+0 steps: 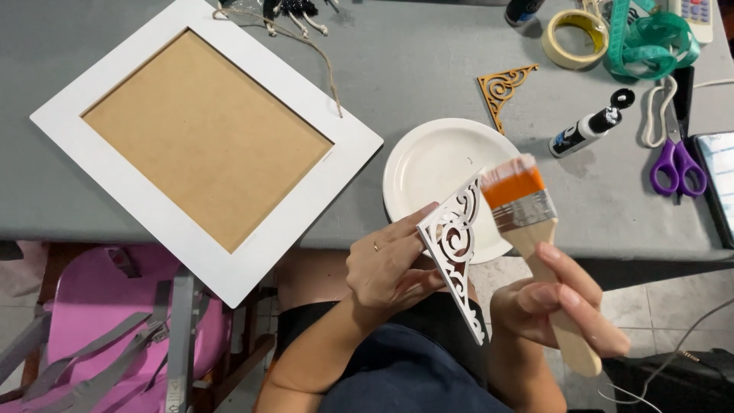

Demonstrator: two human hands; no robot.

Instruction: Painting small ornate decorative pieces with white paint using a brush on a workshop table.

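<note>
My left hand (388, 264) grips a white-painted ornate wooden corner piece (456, 252) by its edge, holding it up over my lap. My right hand (562, 306) holds a flat paintbrush (527, 222) by its pale wooden handle. The brush has an orange band and white bristles, which touch the top of the corner piece. Both are just in front of a white plate (432, 164) at the table's near edge.
A white picture frame (195, 229) with a brown backing overhangs the grey table's edge at left. An unpainted wooden corner piece (503, 88), a paint bottle (585, 130), masking tape (575, 34), purple scissors (677, 164) and green ribbon (650, 42) lie at right. A pink chair (99, 306) stands below.
</note>
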